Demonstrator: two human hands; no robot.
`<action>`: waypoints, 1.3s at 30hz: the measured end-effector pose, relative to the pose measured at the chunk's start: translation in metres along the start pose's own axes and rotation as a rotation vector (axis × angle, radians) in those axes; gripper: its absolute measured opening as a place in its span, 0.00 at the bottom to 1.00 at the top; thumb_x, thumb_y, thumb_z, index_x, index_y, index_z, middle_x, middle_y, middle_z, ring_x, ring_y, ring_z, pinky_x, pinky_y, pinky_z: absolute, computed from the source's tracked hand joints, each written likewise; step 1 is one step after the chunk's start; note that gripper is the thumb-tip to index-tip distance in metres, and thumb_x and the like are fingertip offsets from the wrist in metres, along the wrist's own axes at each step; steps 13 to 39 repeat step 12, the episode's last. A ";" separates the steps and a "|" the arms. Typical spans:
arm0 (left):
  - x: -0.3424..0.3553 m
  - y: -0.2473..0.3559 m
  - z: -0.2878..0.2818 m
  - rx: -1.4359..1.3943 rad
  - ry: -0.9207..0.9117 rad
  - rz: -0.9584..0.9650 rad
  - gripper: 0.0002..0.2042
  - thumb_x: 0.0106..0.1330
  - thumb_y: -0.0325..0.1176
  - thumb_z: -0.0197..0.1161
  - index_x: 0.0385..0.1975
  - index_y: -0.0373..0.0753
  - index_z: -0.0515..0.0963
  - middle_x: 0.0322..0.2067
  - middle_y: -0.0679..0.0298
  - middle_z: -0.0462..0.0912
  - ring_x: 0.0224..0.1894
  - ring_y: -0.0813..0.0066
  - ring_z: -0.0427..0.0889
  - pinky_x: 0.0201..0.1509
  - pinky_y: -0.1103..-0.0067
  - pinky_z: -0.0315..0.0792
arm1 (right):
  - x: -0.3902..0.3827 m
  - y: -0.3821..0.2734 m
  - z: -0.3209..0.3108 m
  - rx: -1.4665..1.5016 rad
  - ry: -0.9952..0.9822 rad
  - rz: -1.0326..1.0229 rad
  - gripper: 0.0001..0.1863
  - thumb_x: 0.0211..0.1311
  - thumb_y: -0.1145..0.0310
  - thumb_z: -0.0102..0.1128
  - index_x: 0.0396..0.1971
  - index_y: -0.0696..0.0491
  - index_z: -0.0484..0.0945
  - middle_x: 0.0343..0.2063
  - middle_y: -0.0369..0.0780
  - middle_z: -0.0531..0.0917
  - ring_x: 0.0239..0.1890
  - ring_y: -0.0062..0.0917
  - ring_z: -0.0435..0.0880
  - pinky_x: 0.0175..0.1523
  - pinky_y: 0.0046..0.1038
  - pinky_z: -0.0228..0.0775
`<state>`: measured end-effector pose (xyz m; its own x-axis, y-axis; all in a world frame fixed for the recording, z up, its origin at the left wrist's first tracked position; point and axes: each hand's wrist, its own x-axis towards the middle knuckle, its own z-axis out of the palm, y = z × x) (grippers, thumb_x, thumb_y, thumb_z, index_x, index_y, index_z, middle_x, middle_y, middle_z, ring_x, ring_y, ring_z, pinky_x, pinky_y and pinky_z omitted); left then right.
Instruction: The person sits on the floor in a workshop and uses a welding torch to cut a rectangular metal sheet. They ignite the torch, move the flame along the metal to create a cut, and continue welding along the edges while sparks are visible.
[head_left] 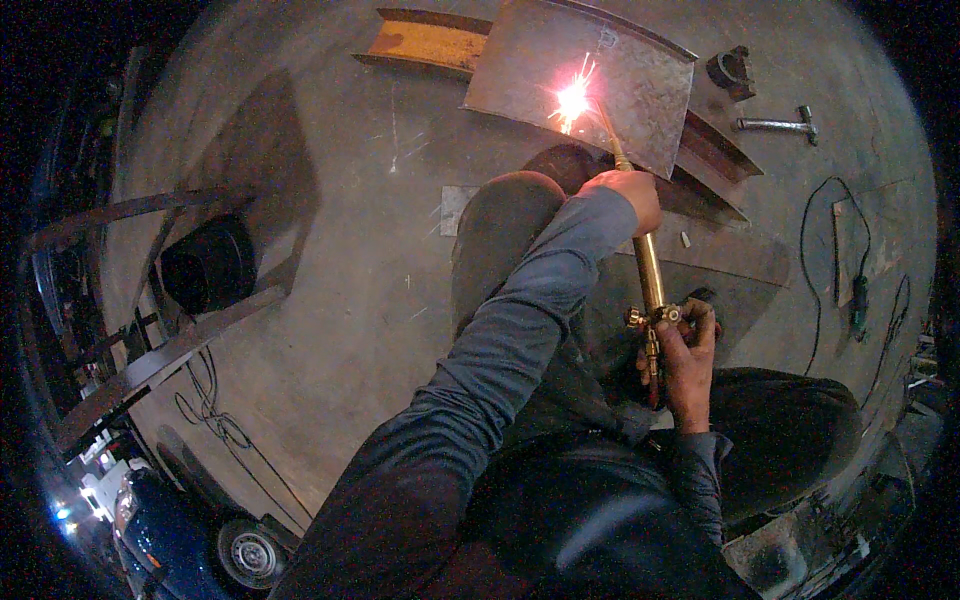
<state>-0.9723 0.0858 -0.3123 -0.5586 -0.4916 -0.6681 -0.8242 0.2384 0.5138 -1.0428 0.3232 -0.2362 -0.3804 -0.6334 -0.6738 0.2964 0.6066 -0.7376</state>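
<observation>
While you crouch over the concrete floor (pixel 330 300), your cutting torch (pixel 648 270) runs as one long brass line from your lap up and slightly left to the steel sheet (pixel 600 70), where its tip throws sparks (pixel 573 100) near the sheet's lower middle. Your left hand (pixel 628 195) is closed around the tube's forward part, so it is the hand nearer the flame; your right hand (pixel 690 365) is wrapped around the valve end, close to your body. The sheet lies straight ahead of your left hand, propped on a rusty beam (pixel 430 42), with its near edge just beyond your knuckles. A hammer (pixel 780 124) rests well off to the right, out of either hand's reach.
</observation>
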 end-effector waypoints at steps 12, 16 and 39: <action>0.014 -0.008 0.013 0.078 0.080 0.094 0.19 0.63 0.44 0.58 0.43 0.35 0.84 0.44 0.45 0.86 0.46 0.46 0.87 0.51 0.58 0.80 | 0.002 0.004 -0.005 -0.068 -0.007 -0.028 0.24 0.71 0.62 0.61 0.60 0.47 0.61 0.38 0.43 0.79 0.22 0.27 0.82 0.22 0.26 0.75; 0.014 -0.008 0.013 0.078 0.080 0.094 0.19 0.63 0.44 0.58 0.43 0.35 0.84 0.44 0.45 0.86 0.46 0.46 0.87 0.51 0.58 0.80 | 0.002 0.004 -0.005 -0.068 -0.007 -0.028 0.24 0.71 0.62 0.61 0.60 0.47 0.61 0.38 0.43 0.79 0.22 0.27 0.82 0.22 0.26 0.75; 0.014 -0.008 0.013 0.078 0.080 0.094 0.19 0.63 0.44 0.58 0.43 0.35 0.84 0.44 0.45 0.86 0.46 0.46 0.87 0.51 0.58 0.80 | 0.002 0.004 -0.005 -0.068 -0.007 -0.028 0.24 0.71 0.62 0.61 0.60 0.47 0.61 0.38 0.43 0.79 0.22 0.27 0.82 0.22 0.26 0.75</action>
